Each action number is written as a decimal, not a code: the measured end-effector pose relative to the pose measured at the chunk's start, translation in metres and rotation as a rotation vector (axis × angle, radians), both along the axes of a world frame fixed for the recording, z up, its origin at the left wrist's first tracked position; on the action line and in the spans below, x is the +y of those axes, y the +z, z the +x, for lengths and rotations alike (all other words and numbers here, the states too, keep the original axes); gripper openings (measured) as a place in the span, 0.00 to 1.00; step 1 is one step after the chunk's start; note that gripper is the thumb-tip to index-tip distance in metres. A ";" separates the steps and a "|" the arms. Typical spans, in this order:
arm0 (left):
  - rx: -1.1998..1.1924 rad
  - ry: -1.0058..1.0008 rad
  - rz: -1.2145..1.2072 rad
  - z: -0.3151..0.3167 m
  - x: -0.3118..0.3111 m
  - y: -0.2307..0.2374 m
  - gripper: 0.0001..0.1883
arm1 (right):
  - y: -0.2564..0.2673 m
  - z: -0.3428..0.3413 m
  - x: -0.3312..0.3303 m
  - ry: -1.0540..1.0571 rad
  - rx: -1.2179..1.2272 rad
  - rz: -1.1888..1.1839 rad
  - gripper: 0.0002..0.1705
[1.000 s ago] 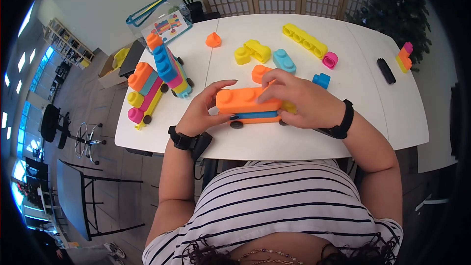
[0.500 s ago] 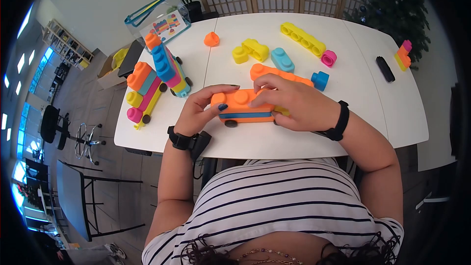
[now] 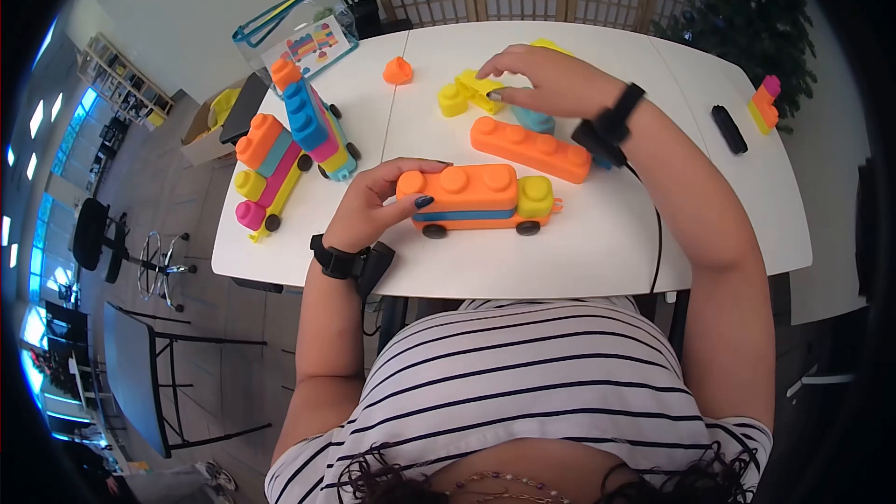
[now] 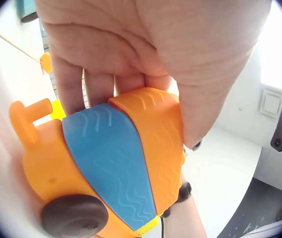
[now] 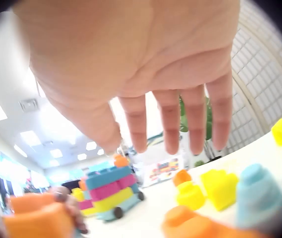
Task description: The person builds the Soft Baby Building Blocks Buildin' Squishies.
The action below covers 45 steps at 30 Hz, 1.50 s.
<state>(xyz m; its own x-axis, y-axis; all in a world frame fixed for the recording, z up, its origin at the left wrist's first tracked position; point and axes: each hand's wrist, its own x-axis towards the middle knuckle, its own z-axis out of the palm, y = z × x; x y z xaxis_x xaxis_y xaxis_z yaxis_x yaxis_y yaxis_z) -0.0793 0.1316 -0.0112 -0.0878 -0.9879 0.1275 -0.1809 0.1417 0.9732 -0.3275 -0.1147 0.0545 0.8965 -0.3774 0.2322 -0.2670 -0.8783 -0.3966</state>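
My left hand (image 3: 371, 210) grips the left end of a toy block car (image 3: 467, 189). The car has an orange body, a blue layer, dark wheels and a yellow block (image 3: 535, 194) at its right end. In the left wrist view, thumb and fingers straddle the car's end over its blue layer (image 4: 108, 163). Farther back, my right hand (image 3: 565, 84) hovers empty above the table, fingers extended, by a yellow arched block (image 3: 482, 90). Below it lie a light blue block (image 5: 257, 198), partly hidden in the head view, and a long orange block (image 3: 530, 149).
Two built block vehicles stand at the left, one tall with blue blocks (image 3: 303, 117), one lower with a pink and yellow base (image 3: 271, 191). An orange piece (image 3: 398, 71) lies at the back. A black object (image 3: 728, 129) and a small block stack (image 3: 764, 105) are far right.
My right hand has let go of the car's right end and moved back and up over the loose blocks, exposing the yellow block. My left hand still holds the car, which has shifted slightly left.
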 end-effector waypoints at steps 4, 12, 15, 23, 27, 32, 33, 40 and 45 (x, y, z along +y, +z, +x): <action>-0.030 0.022 -0.026 0.005 -0.002 -0.007 0.23 | -0.029 0.045 -0.045 -0.208 0.277 -0.089 0.32; -0.024 0.061 -0.062 0.011 -0.002 -0.010 0.24 | -0.028 0.066 -0.022 -0.286 0.302 -0.006 0.32; -0.008 0.059 -0.079 0.012 -0.002 -0.011 0.23 | -0.020 0.055 -0.017 -0.275 0.142 0.000 0.31; -0.017 0.074 -0.061 0.010 -0.003 -0.011 0.23 | 0.025 0.018 0.050 -0.040 -0.283 0.022 0.26; 0.008 0.088 -0.048 0.006 -0.001 -0.008 0.24 | 0.025 0.008 0.086 0.085 -0.354 0.076 0.25; -0.012 0.104 -0.061 0.015 0.001 -0.017 0.24 | 0.014 0.007 0.111 0.174 -0.261 0.064 0.27; -0.013 0.103 -0.063 0.018 0.000 -0.020 0.24 | 0.010 0.008 0.113 0.196 -0.231 0.068 0.26; 0.020 0.121 -0.045 0.011 0.002 -0.011 0.39 | 0.002 0.013 0.126 0.192 -0.214 0.108 0.26; -0.007 0.102 -0.128 0.005 -0.002 0.002 0.43 | -0.006 0.019 0.115 0.257 -0.213 0.031 0.25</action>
